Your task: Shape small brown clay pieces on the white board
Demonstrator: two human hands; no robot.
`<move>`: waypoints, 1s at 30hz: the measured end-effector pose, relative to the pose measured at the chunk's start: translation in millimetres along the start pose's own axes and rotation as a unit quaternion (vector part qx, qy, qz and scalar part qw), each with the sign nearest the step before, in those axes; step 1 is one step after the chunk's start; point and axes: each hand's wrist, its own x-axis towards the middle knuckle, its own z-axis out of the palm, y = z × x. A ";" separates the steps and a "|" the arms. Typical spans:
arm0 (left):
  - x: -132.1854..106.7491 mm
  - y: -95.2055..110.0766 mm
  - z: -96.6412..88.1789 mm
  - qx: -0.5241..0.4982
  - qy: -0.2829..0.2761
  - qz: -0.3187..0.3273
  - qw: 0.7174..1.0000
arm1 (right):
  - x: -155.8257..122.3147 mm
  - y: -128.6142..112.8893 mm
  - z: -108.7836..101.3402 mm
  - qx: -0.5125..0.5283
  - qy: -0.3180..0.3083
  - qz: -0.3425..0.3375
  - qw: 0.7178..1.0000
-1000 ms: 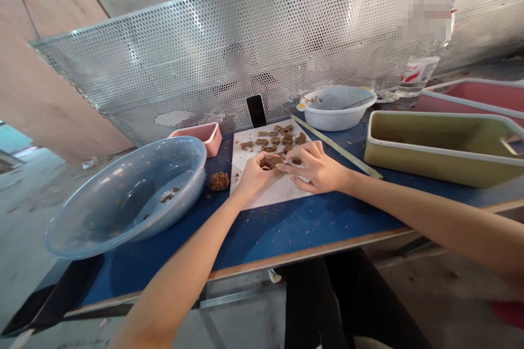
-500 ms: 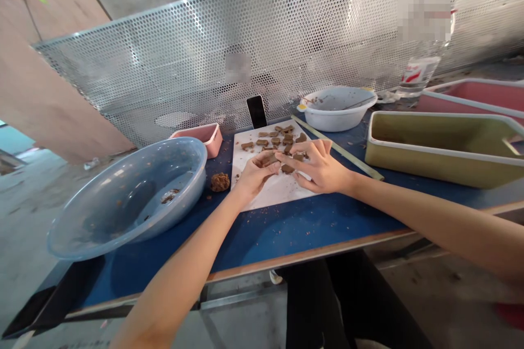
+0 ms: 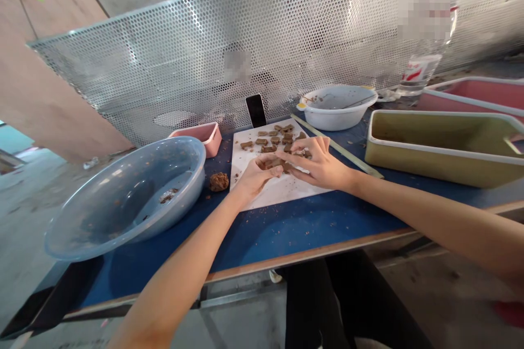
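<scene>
My left hand [image 3: 254,178] and my right hand [image 3: 320,164] meet over a white board [image 3: 278,188] on the blue table. Between their fingertips they pinch a brown piece of clay [image 3: 273,163]. Both hands have their fingers curled onto it. Several small brown clay pieces [image 3: 275,139] lie in rows on the far half of the board. A rough brown clay lump [image 3: 219,181] sits on the table just left of the board.
A large clear blue basin [image 3: 126,196] stands at the left, a pink box [image 3: 200,135] behind it. A phone [image 3: 256,110] leans on the perforated metal screen. A white bowl [image 3: 336,108], a long ruler [image 3: 339,147], a yellow-green tray [image 3: 442,144], a pink tray [image 3: 475,94] and a bottle [image 3: 417,71] are at right.
My hands stayed together over the board, the fingers shifting on the clay piece; my right hand's fingers moved slightly left and down onto it.
</scene>
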 end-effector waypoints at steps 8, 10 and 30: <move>-3.2 -5.1 3.5 0.086 -0.024 0.012 0.996 | 0.8 -1.1 6.3 0.033 0.053 0.027 0.998; -3.2 -4.0 2.0 0.051 -0.045 0.005 0.998 | 2.2 0.4 6.5 0.067 0.054 0.059 0.995; -3.0 -5.6 -4.6 -0.006 -0.097 0.000 0.995 | 6.0 1.6 5.8 0.187 0.084 0.074 0.976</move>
